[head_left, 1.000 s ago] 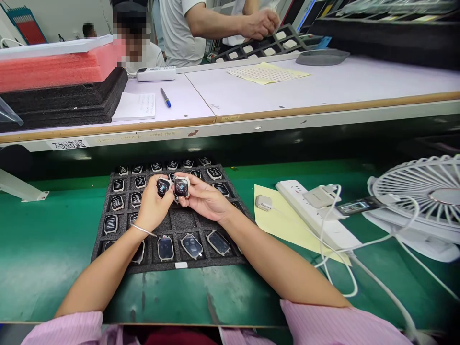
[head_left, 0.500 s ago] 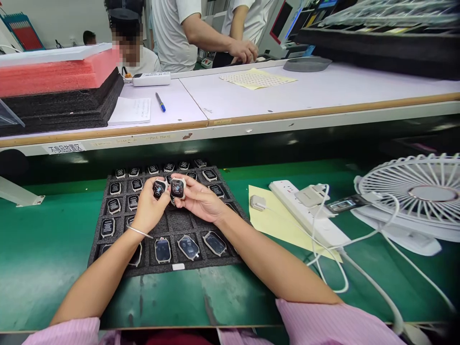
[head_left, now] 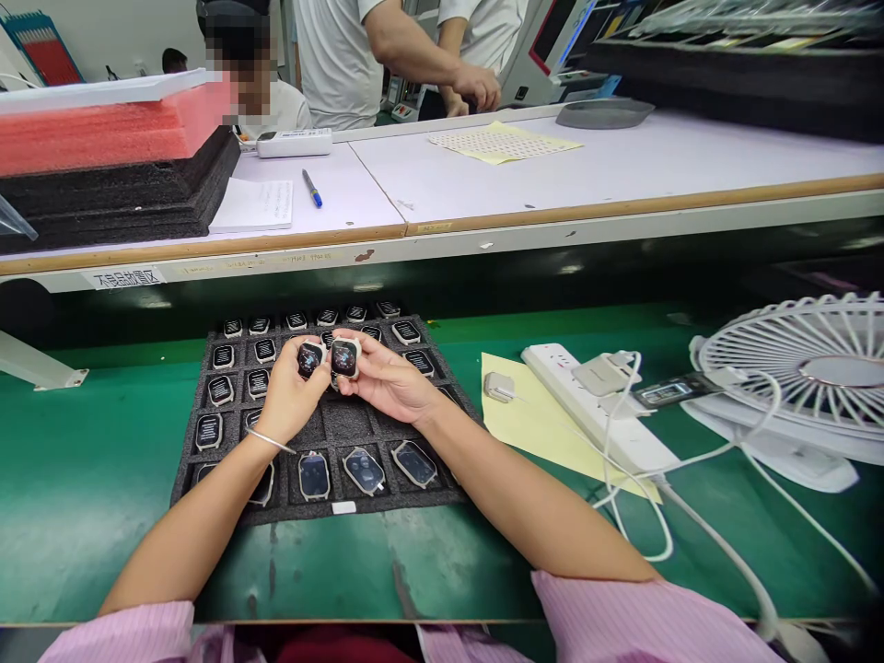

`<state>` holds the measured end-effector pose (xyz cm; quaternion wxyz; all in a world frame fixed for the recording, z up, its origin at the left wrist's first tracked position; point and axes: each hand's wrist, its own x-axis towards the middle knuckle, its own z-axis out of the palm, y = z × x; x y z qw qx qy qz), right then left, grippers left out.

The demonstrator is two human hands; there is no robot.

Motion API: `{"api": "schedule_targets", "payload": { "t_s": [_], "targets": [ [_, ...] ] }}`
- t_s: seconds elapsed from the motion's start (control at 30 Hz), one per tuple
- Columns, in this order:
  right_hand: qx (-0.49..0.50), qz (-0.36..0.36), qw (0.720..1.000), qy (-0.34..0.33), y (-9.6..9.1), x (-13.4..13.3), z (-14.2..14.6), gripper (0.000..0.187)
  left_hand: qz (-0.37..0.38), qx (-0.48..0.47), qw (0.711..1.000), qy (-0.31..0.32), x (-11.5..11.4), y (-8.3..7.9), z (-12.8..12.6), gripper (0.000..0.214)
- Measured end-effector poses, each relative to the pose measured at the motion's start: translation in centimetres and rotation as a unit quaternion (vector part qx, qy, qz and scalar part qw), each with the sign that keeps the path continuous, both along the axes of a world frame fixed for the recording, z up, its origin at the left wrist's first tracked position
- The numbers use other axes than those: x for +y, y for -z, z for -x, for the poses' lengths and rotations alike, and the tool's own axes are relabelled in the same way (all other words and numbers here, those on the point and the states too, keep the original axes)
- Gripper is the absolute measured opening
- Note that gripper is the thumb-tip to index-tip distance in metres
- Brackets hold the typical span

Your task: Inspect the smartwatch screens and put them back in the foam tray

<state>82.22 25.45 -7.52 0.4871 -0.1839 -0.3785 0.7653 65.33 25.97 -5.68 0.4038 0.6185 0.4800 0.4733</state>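
While left hand [head_left: 290, 398] and right hand [head_left: 390, 382] hold watches [head_left: 344, 358] | label [head_left: 124, 276]: 不良品放置区

My left hand [head_left: 294, 398] and right hand [head_left: 390, 382] hold the left watch case [head_left: 308, 358] and right watch case [head_left: 343, 358] side by side over the foam tray [head_left: 349, 425]. Rightward lie the power strip [head_left: 563, 382], then the fan [head_left: 801, 368].

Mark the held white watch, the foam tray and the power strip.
White watch [head_left: 344, 358], head view, middle of its dark screen.
Foam tray [head_left: 349, 422], head view, bare pocket near its middle.
Power strip [head_left: 567, 376], head view, white top near its far end.
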Motion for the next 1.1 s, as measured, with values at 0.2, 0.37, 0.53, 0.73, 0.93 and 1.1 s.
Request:
{"api": "schedule_targets", "payload": {
  "t_s": [0.2,0.37,0.53,0.73,0.93,1.1],
  "targets": [
    [-0.015,0.001,1.000,0.004,0.02,-0.04,-0.05,0.046,-0.004,0.004,1.000,0.004,0.00,0.08,0.02,0.030],
    [-0.011,-0.004,1.000,0.004,-0.07,-0.05,0.00,0.046,-0.007,-0.006,1.000,0.007,0.03,0.19,0.04,0.029],
    [-0.010,-0.006,1.000,0.001,-0.04,-0.05,0.00,0.046,-0.003,-0.004,1.000,0.007,0.06,0.28,0.07,0.029],
    [-0.019,-0.010,1.000,0.002,-0.02,-0.06,0.00,0.048,0.010,-0.012,1.000,0.007,-0.01,0.18,0.04,0.029],
    [-0.014,-0.009,1.000,0.005,-0.04,-0.08,0.04,0.051,0.012,-0.009,1.000,0.005,0.02,0.28,0.09,0.031],
    [-0.018,-0.017,1.000,0.001,0.01,-0.06,0.03,0.048,0.008,0.003,1.000,0.011,0.04,0.41,0.17,0.030]
  ]
}}
